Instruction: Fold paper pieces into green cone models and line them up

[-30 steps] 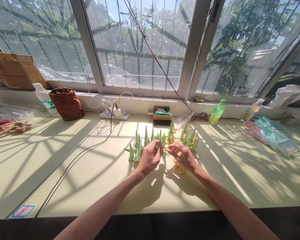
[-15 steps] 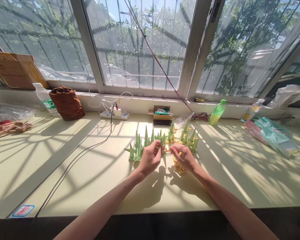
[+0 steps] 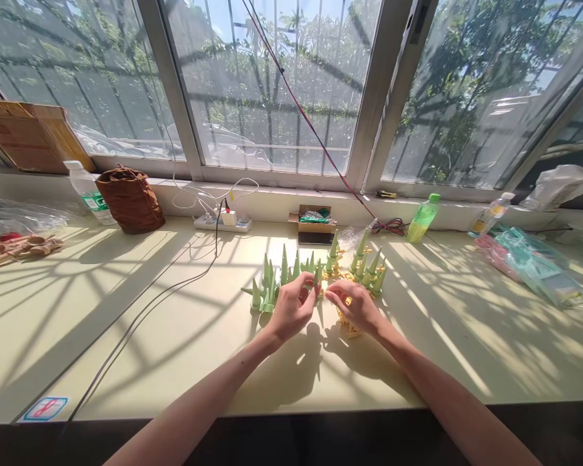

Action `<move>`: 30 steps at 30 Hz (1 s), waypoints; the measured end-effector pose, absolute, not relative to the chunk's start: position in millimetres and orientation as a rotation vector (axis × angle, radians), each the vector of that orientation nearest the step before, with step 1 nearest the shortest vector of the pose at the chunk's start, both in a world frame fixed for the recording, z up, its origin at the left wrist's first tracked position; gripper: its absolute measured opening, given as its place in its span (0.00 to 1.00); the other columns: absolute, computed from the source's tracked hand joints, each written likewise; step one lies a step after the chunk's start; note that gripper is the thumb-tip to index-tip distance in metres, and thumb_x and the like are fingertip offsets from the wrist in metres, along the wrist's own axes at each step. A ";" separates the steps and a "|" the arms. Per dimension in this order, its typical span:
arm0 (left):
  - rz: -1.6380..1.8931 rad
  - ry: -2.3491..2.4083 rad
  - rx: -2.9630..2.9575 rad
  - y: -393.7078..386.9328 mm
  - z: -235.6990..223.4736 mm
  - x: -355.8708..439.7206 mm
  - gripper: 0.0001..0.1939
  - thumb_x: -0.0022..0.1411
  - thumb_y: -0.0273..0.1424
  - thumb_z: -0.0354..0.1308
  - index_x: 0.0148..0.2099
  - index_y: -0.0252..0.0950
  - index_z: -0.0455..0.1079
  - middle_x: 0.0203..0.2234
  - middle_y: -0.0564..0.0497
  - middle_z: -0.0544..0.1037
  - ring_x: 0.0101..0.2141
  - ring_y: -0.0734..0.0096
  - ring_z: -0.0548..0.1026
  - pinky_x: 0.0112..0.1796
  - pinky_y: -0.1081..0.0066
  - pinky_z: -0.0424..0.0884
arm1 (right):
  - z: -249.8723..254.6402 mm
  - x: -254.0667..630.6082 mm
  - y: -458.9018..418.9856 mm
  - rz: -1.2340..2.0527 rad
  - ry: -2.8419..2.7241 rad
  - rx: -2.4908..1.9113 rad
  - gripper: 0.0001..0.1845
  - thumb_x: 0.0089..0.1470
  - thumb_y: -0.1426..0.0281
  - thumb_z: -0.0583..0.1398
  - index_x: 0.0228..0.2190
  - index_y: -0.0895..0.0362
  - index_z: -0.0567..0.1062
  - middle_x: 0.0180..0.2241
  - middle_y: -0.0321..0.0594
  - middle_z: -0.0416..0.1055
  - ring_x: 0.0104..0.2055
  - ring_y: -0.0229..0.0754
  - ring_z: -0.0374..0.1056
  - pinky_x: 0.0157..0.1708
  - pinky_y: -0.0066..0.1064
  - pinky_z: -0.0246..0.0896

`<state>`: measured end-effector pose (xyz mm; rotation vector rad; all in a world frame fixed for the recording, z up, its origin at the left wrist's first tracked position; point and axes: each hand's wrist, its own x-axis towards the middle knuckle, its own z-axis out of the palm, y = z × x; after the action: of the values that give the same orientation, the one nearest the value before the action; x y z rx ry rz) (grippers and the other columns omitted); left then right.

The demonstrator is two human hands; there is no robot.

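Note:
My left hand (image 3: 291,307) is closed around a light green pointed cone (image 3: 317,275), held upright just above the table. Close on its right, my right hand (image 3: 357,305) has thumb and forefinger pinched together at the cone's lower side; a small yellow piece shows there, partly hidden by the fingers. Several green cones (image 3: 256,296) stand in a cluster to the left, one tipped sideways. Behind my right hand are more green cones (image 3: 379,282) with yellow pegs sticking out. A heap of small yellow pegs (image 3: 350,329) lies partly covered beneath my right hand.
Toward the window are a small open cardboard box (image 3: 317,228), a white power strip (image 3: 243,224) with cables and a green-capped bottle (image 3: 422,220). A brown drawstring bag (image 3: 130,202) stands at left. Plastic packets (image 3: 539,265) lie at right. The table's front edge runs below my forearms.
My right fingertips have moved slightly left, closer to the cone, and less of the yellow piece shows between the hands. My left hand has stayed almost still.

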<state>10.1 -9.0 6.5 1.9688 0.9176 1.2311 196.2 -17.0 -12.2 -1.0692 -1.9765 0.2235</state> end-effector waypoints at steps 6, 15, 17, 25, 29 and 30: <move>1.220 0.911 1.948 -8.9 4.8 11.1 0.07 0.64 0.33 0.53 0.39 0.35 0.67 0.31 0.49 0.76 0.25 0.72 0.75 0.25 0.75 0.69 | -14.7 196.9 -15.4 0.253 -2.002 -1.129 0.16 0.64 0.64 0.53 0.28 0.56 0.74 0.23 0.37 0.71 0.24 0.37 0.65 0.26 0.28 0.60; 1.224 0.907 1.946 -8.1 4.7 10.7 0.05 0.65 0.31 0.51 0.38 0.35 0.65 0.31 0.50 0.75 0.25 0.74 0.74 0.24 0.76 0.67 | -15.1 195.0 -16.3 0.293 -1.946 -1.001 0.09 0.61 0.65 0.57 0.37 0.57 0.75 0.30 0.41 0.75 0.28 0.39 0.69 0.28 0.29 0.65; 1.210 0.905 1.953 -8.5 4.4 10.9 0.05 0.65 0.32 0.51 0.39 0.35 0.65 0.30 0.50 0.75 0.24 0.75 0.73 0.23 0.76 0.66 | -15.6 195.2 -15.9 0.279 -1.967 -1.051 0.11 0.62 0.65 0.56 0.34 0.57 0.75 0.28 0.39 0.74 0.26 0.38 0.67 0.27 0.28 0.63; 1.200 0.895 1.955 -8.8 4.8 11.4 0.07 0.64 0.32 0.52 0.38 0.35 0.68 0.28 0.50 0.74 0.23 0.74 0.73 0.22 0.76 0.66 | -13.7 195.3 -16.7 0.305 -1.998 -1.134 0.16 0.64 0.64 0.53 0.28 0.56 0.73 0.20 0.34 0.68 0.21 0.36 0.63 0.24 0.26 0.57; 1.236 0.903 1.937 -8.4 5.4 11.0 0.06 0.64 0.32 0.52 0.38 0.35 0.68 0.30 0.49 0.75 0.24 0.73 0.73 0.24 0.75 0.67 | -12.8 194.8 -18.1 0.326 -1.964 -1.062 0.09 0.60 0.66 0.58 0.40 0.57 0.73 0.24 0.35 0.71 0.23 0.36 0.65 0.27 0.27 0.61; 1.235 0.902 1.935 -8.2 5.3 10.9 0.06 0.65 0.32 0.52 0.38 0.35 0.68 0.31 0.49 0.76 0.25 0.73 0.74 0.24 0.75 0.67 | -13.1 194.8 -18.1 0.327 -1.968 -1.045 0.09 0.60 0.66 0.58 0.40 0.57 0.73 0.25 0.35 0.71 0.24 0.37 0.66 0.27 0.27 0.62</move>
<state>10.9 -8.2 5.3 1.9347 0.9015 1.2355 194.8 -18.1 -13.1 -1.0446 -1.9677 0.3271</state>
